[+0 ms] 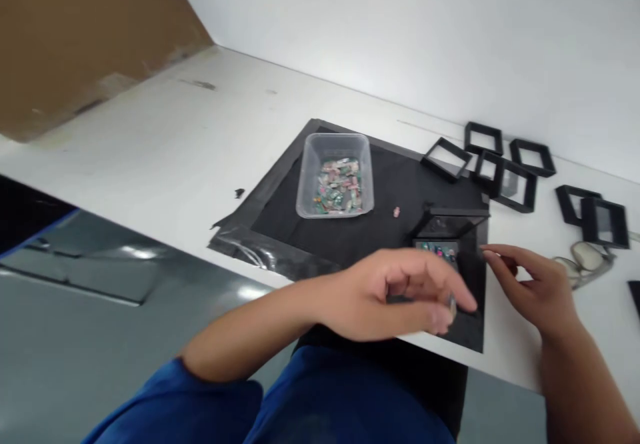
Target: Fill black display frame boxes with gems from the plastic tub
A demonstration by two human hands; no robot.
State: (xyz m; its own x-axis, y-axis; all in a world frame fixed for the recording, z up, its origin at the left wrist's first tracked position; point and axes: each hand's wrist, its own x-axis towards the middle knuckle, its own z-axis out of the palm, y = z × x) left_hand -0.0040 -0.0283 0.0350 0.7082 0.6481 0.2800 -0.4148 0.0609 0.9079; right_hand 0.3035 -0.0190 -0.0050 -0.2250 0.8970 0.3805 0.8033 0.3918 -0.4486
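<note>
My left hand [387, 295] hovers over the front of the black mat, its thumb and fingers closed around a small shiny piece [453, 306] too blurred to identify. Just beyond it stands a small black case [457, 221] with its lid tilted up; tiny green and pink pieces [440, 251] lie inside, partly hidden by my left hand. To the right of the case, my right hand [537, 287] has thumb and forefinger pinched together near the mat's edge. Whatever is in that pinch, if anything, cannot be made out.
A clear plastic tub [336, 212] of small colourful packets [340, 184] rests on the black mat [280, 214]. One pink piece [397, 212] lies alone on the mat. Several black frames [533, 157] are scattered at the back right, with eyeglasses [585, 261] in front of them.
</note>
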